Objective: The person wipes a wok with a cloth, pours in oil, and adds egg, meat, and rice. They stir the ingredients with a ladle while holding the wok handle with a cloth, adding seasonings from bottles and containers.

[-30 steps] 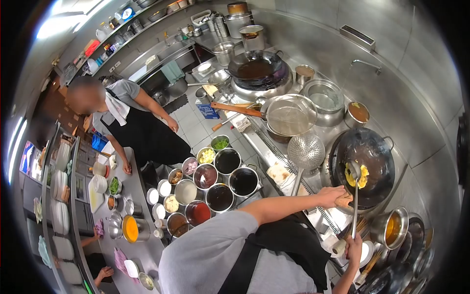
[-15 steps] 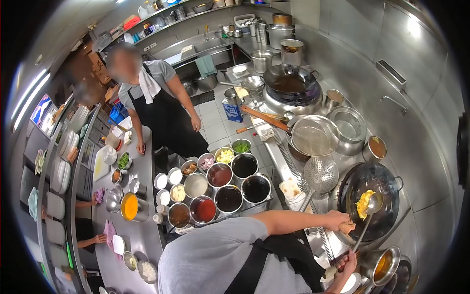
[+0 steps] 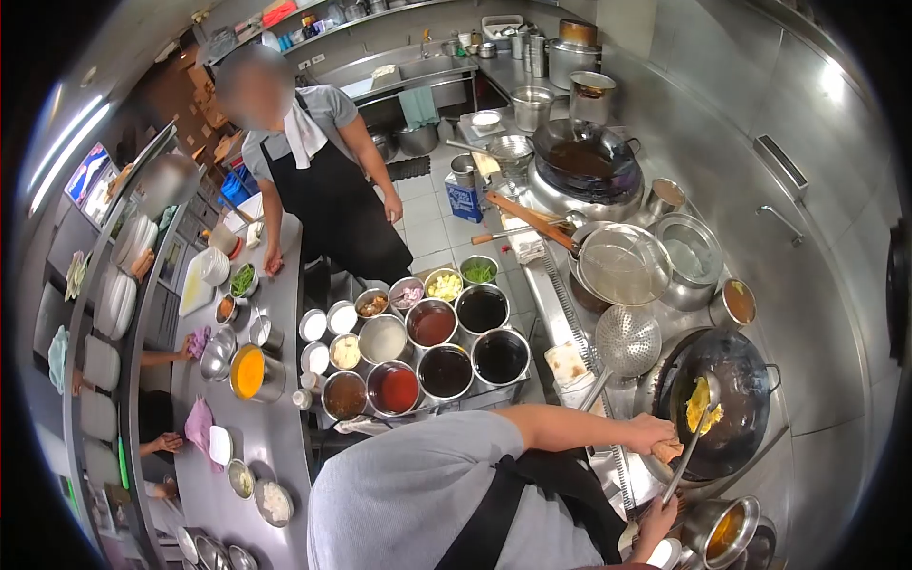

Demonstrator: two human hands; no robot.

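Note:
Black wok at the right holds yellow cooked egg. My left hand is closed on a brown cloth at the wok's near-left edge. Below it, my right hand grips the handle of a long metal ladle, whose bowl rests in the wok beside the egg. A pot of orange liquid stands just right of my right hand.
A perforated skimmer and a wire strainer lie beyond the wok. Sauce containers stand left of the stove. A co-worker in a black apron stands by the steel counter. A second wok is farther back.
The ladle's bowl has moved slightly left within the wok, and the egg has changed shape. My right hand has shifted left and a little down. The whole view has shifted slightly.

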